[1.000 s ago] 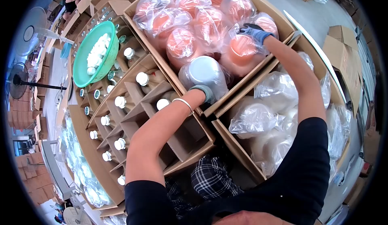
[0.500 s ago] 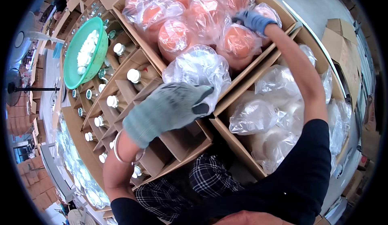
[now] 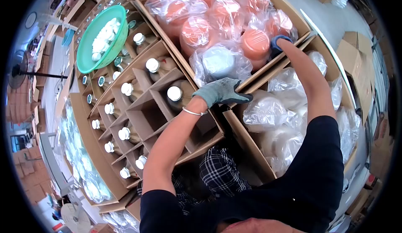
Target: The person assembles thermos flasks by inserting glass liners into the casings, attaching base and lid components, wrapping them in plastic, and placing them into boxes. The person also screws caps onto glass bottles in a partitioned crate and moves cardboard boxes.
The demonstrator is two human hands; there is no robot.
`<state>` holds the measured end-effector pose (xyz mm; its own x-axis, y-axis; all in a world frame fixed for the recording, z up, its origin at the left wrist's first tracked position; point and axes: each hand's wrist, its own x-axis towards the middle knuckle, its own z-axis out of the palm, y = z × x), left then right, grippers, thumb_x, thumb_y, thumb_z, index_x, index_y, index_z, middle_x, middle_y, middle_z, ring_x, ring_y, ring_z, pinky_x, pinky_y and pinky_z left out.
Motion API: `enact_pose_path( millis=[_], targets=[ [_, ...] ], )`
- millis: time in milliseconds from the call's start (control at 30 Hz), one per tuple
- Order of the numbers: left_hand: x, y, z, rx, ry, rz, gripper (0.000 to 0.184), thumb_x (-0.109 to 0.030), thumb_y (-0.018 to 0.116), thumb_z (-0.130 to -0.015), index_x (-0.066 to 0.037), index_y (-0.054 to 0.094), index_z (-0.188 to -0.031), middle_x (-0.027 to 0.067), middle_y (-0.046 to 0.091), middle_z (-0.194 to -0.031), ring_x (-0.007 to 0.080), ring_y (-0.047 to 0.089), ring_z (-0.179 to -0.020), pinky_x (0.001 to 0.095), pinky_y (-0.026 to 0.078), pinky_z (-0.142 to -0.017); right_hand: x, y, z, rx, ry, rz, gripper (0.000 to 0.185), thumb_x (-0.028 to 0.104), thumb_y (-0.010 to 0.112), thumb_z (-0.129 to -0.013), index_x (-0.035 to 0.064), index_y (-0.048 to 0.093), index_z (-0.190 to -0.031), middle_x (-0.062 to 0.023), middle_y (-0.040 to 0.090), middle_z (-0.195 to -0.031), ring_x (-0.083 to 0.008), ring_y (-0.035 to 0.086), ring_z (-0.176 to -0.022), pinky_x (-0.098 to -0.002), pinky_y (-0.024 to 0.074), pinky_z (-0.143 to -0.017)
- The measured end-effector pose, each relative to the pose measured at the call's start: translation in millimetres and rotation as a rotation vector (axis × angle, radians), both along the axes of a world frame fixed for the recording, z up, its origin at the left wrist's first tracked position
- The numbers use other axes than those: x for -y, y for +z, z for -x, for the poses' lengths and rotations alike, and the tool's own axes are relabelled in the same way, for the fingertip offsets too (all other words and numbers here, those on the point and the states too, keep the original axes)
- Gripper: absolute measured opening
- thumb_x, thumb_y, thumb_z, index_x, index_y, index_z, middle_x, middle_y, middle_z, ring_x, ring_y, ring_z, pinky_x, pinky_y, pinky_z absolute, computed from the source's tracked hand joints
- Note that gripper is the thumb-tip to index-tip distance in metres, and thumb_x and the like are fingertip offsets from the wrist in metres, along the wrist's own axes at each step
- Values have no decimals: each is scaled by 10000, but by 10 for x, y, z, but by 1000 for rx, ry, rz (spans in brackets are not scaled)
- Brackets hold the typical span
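My left hand (image 3: pixel 224 91), in a grey-green glove, is over the near corner of a cardboard box. Its fingers are stretched out and the thumb stands apart. Just beyond the fingertips, a pale blue rounded item (image 3: pixel 218 61) sits in clear plastic inside that box. My right hand (image 3: pixel 279 43), in a blue glove, reaches down by the box's right wall, beside an orange bagged item (image 3: pixel 255 44). Its fingers are hidden, and so is anything they touch. Several more orange items (image 3: pixel 226 15) in clear plastic fill the box.
Left, a divided carton (image 3: pixel 144 111) holds several white-capped bottles (image 3: pixel 175 93). A green bowl (image 3: pixel 83 61) of white caps (image 3: pixel 104 38) rests on bottles behind it. At right, another box (image 3: pixel 247 143) contains clear-bagged translucent items (image 3: pixel 268 111). A folded carton (image 3: pixel 356 65) lies farther right.
My left hand has drawn back to the right, off the bagged item, uncovering its pale blue surface. My right hand has gone from atop the orange items down along the box wall. The view shifted.
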<state>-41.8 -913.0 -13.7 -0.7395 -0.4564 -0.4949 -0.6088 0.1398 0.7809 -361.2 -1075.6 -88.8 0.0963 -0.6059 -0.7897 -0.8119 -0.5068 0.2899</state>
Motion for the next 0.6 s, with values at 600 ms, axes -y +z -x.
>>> enact_pose_path(
  millis=[600],
  targets=[
    [-1142, 412, -478, -643, 914, 754, 551, -468, 593, -859, -87, 542, -1253, 105, 596, -1100, 304, 613, -939, 368, 489, -873, -2700, 3275, -692, 2060, -644, 504, 365, 182, 598, -893, 0, 526, -1201, -78, 627, -1017, -181, 656, -766, -303, 573, -630]
  ],
)
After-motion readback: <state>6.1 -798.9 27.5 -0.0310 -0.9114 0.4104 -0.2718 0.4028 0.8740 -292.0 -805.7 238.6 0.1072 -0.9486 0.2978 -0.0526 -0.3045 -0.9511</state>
